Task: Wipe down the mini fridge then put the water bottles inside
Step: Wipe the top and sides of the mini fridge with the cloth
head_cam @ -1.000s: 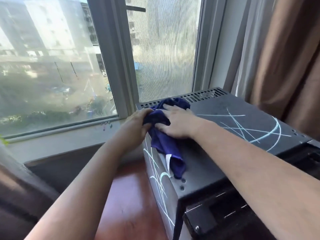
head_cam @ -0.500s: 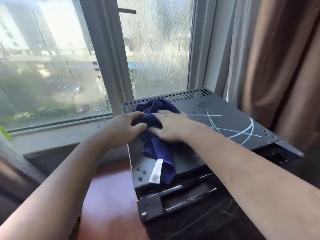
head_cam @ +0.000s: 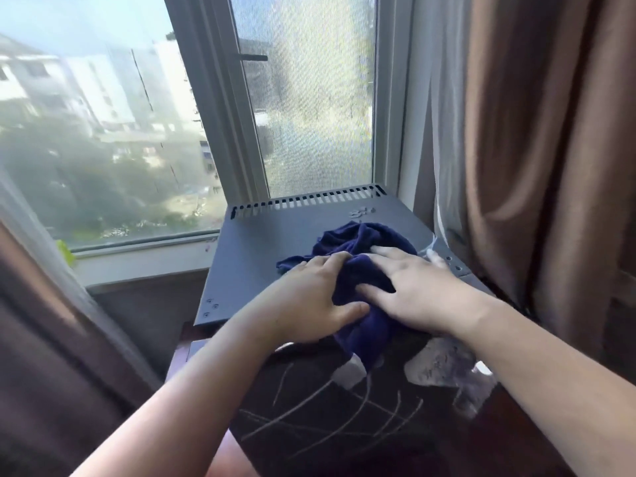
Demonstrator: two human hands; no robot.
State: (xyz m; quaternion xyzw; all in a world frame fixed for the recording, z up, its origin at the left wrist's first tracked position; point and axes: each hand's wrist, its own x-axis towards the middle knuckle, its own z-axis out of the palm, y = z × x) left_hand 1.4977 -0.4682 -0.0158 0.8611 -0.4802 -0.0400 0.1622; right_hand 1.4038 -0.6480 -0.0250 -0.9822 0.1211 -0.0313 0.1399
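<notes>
Currently both hands are on the bunched dark navy-blue fabric cloth (head_cam: 361,242), which sits on the right part of the flat top of the black metal box-shaped mini fridge (head_cam: 275,242). The cloth's lower end hangs over the front edge, and a small white fabric tag (head_cam: 351,371) shows there.

The left hand (head_cam: 309,297) lies on the cloth's left side, fingers over the top and thumb against the near side. It looks to be pinching a fold between thumb and forefinger, though motion blur makes that hard to confirm. The right hand (head_cam: 423,294) is flat, fingers straight and spread, palm pressing the cloth down. Its fingertips reach toward the fridge's right edge. The two hands are just beside each other, with cloth between them.

A row of narrow vent slots (head_cam: 309,203) runs along the back edge of the top. Thin pale scribbled lines (head_cam: 327,418) cross the dark front face.

The mini fridge stands on a reddish-brown wooden surface (head_cam: 177,359), its back close to a grey-framed glass window (head_cam: 103,132) and a mesh insect screen (head_cam: 316,115). A long brown fabric curtain (head_cam: 550,166) hangs just beside the fridge on the right.
</notes>
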